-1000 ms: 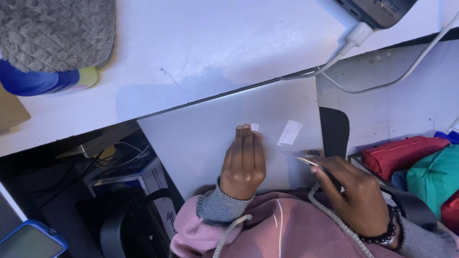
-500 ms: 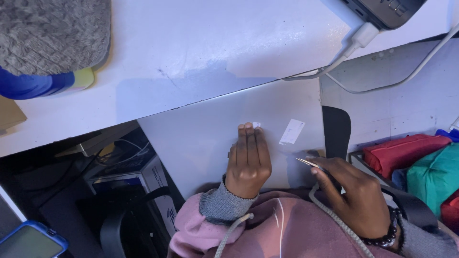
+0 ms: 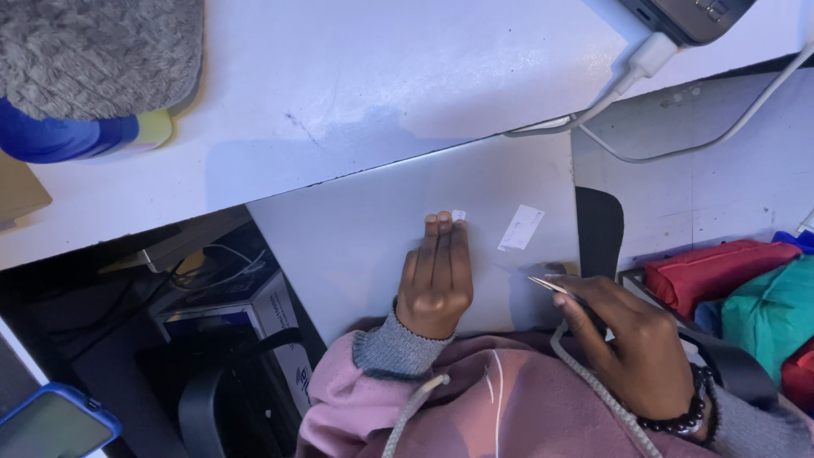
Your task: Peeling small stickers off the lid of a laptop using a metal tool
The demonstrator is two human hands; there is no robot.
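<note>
A grey flat panel (image 3: pixel 365 237), like a closed laptop, rests on my lap against the white desk edge. My left hand (image 3: pixel 437 276) lies flat on it, fingers together, fingertips next to a tiny white chip (image 3: pixel 459 215). A small white sticker (image 3: pixel 521 227) sits on the panel to the right. My right hand (image 3: pixel 632 348) is by the panel's right edge, pinching thin metal tweezers (image 3: pixel 551 286) whose tip points left.
White desk (image 3: pixel 356 93) above, with a grey fuzzy item (image 3: pixel 93 51) over a blue object (image 3: pixel 59 136) at top left. A phone (image 3: pixel 695 13) with white charger cable (image 3: pixel 644 59) at top right. Red pouch (image 3: pixel 712 267) and teal bag (image 3: pixel 772 314) right; blue-cased phone (image 3: pixel 51 424) bottom left.
Hardly anything has moved; my left hand stays flat on the panel and my right hand keeps the tweezers at the right edge. The view shifted slightly.
</note>
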